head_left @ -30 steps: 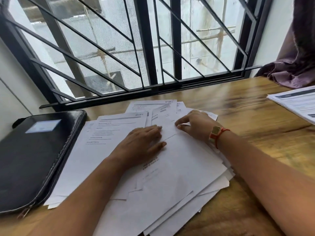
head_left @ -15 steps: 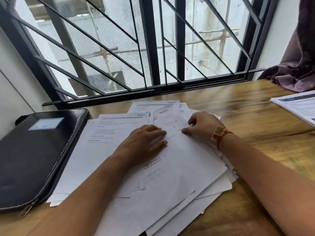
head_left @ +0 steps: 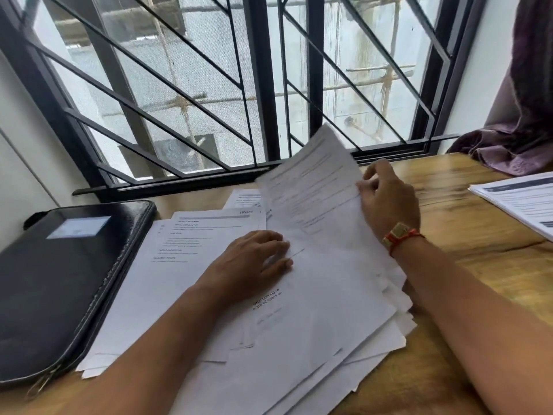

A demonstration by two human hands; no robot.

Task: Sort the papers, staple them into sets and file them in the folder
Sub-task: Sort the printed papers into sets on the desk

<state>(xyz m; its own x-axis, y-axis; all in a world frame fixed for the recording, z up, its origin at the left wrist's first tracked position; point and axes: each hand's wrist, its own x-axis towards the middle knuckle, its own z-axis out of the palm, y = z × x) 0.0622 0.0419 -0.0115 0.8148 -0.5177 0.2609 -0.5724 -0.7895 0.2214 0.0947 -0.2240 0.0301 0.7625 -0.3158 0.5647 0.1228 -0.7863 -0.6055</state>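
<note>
Change since one second ago: the right hand point(head_left: 386, 202) was low on the pile of papers point(head_left: 314, 324), working at the far edge of the top sheets. It now holds one sheet point(head_left: 311, 187) raised off the pile. The sheet is tilted, its far corner up toward the window grille point(head_left: 263, 85), its printed side toward the person. Thumb and fingers are pinched on the sheet's right edge.

The left hand point(head_left: 254, 265) has not moved. It lies flat on the middle of the pile, fingers straight and together, pressing the remaining sheets down.

Meaning for the task: sorting is in its early stage. One sheet is separated. In my judgement it goes next to the separate stack point(head_left: 520, 202) at the right edge of the table point(head_left: 478, 265), or starts a new set.

Count:
- Hands: two.
- Raised sheets: one.
- Loose piles: one, fanned and uneven, at the near middle of the table. Its sheet count cannot be told.
- Separate stacks: one, partly out of view.
- Folders: one black folder point(head_left: 59, 280), closed, at the left edge, touching the pile's left side.
- Staplers: none visible.
</note>
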